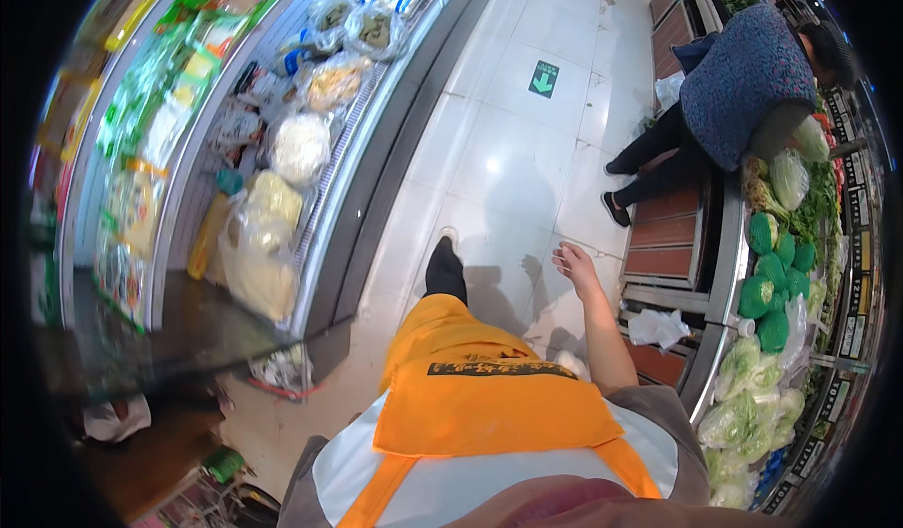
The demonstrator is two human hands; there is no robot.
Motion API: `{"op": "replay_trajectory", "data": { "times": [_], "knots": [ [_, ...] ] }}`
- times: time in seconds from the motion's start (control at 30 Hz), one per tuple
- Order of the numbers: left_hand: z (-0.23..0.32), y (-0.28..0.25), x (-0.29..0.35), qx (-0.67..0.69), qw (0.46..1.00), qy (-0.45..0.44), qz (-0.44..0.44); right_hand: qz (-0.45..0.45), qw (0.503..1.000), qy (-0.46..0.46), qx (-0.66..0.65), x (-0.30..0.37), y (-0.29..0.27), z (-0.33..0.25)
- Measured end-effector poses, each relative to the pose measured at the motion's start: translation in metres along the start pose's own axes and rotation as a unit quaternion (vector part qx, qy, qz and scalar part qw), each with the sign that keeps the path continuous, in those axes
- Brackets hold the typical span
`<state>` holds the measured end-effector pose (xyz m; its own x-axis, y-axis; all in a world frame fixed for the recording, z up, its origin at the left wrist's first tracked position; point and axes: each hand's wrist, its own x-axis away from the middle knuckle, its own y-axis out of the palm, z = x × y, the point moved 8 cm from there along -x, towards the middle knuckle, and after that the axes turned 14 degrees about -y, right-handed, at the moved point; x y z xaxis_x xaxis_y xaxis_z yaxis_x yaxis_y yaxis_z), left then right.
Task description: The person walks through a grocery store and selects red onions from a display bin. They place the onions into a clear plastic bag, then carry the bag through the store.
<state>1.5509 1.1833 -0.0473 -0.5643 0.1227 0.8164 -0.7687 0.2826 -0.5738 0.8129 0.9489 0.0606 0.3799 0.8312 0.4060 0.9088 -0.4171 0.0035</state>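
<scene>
Over the tiled floor [513, 142], my right hand [576, 269] hangs in front of me with its fingers loosely apart and nothing in it. My left hand is out of view. An orange apron [499, 406] covers my front, and one dark-clad foot [446, 269] shows past its edge. The thing nearest my right arm is a crumpled clear plastic bag [658, 329], hanging at the side of the vegetable stand [720, 274].
On the left runs a chilled display case [343, 236] holding bagged foods [301, 147]. Cabbages [748, 406] and green-netted produce [771, 293] fill the right-hand stand. Another person [748, 81] bends over it farther ahead. A green floor sign [543, 78] marks the aisle.
</scene>
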Motion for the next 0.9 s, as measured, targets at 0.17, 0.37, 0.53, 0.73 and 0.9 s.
{"op": "replay_trajectory", "data": {
  "times": [0.17, 0.37, 0.53, 0.73, 0.9],
  "knots": [
    [0.267, -0.028, -0.011, -0.108, 0.979, 0.167, 0.052, 0.141, 0.967, 0.004, 0.210, -0.070, -0.086, 0.080],
    [0.738, 0.001, 0.052, -0.138, 0.913, 0.383, 0.013, 0.130, 0.927, 0.309, 0.166, -0.014, -0.145, 0.144],
    [1.058, 0.040, 0.181, 0.006, 0.863, 0.496, -0.093, 0.247, 0.899, 0.349, 0.098, -0.055, -0.141, 0.151],
    [1.198, 0.098, 0.293, -0.091, 0.761, 0.638, -0.073, 0.034, 0.965, -0.079, 0.249, -0.308, -0.127, 0.053],
    [1.209, 0.134, 0.273, -0.295, 0.785, 0.545, -0.021, 0.051, 0.932, 0.200, 0.299, -0.616, -0.190, -0.052]
  ]
}}
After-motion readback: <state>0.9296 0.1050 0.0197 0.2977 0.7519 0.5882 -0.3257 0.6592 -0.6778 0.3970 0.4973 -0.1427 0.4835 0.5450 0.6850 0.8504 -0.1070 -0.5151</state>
